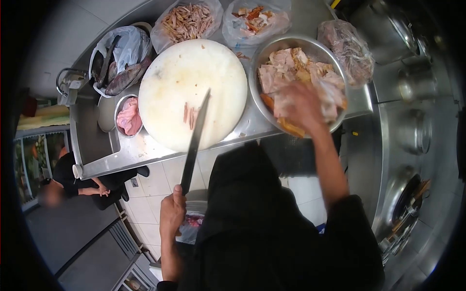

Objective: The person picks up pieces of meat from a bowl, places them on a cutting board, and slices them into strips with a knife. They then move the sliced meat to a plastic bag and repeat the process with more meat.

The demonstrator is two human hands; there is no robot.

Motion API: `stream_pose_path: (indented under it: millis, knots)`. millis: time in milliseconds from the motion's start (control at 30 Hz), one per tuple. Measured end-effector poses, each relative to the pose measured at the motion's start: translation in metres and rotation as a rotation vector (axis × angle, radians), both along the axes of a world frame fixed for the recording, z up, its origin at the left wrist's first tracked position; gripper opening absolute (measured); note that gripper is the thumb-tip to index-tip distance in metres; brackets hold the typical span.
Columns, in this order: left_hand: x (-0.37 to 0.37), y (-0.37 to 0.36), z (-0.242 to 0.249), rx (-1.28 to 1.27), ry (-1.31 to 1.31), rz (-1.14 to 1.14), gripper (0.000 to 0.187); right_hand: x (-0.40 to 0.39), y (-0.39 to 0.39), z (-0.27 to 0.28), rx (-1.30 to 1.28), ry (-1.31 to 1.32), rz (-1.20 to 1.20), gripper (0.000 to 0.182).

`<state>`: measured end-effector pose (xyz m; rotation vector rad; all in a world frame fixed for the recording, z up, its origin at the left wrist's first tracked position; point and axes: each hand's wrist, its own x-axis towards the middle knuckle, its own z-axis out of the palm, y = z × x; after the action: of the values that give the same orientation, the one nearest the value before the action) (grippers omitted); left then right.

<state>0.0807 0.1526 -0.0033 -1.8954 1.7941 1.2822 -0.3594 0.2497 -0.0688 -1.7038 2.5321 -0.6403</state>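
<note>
My left hand [173, 212] is closed round the handle of a long knife [195, 141], whose blade points up across the front edge of the round white cutting board [213, 63]. Thin meat strips [190, 115] lie on the board, left of the blade. At the right, my right hand [299, 104] is blurred by motion, over the meat pieces [281, 63] in a metal bowl [258, 104]. Its fingers are smeared, so their shape and anything in them cannot be made out.
Behind the board are a bag of meat strips [187, 22] and another bag [257, 17]. A fish bag [128, 41] and a small bowl of pink meat [129, 116] stand left. A wrapped bag [347, 51] lies right. Another person [80, 182] sits at far left.
</note>
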Motion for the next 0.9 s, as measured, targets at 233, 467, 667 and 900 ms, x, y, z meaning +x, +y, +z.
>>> stream_pose_path:
  millis: [233, 467, 667, 900]
  knots:
    - [0.009, -0.004, -0.029, -0.054, 0.04, 0.075, 0.08, -0.044, 0.023, 0.007, 0.205, -0.16, 0.039, 0.028]
    - [0.004, -0.001, -0.028, 0.052, 0.187, 0.25, 0.075, -0.086, 0.004, 0.023, -0.034, -0.248, -0.244, 0.027]
    - [0.009, 0.011, -0.03, -0.006, 0.175, 0.271, 0.077, -0.027, 0.018, 0.057, 0.296, -0.156, 0.025, 0.048]
    - [0.008, 0.019, -0.03, 0.018, 0.192, 0.301, 0.077, -0.015, 0.044, 0.006, 0.289, -0.203, 0.217, 0.023]
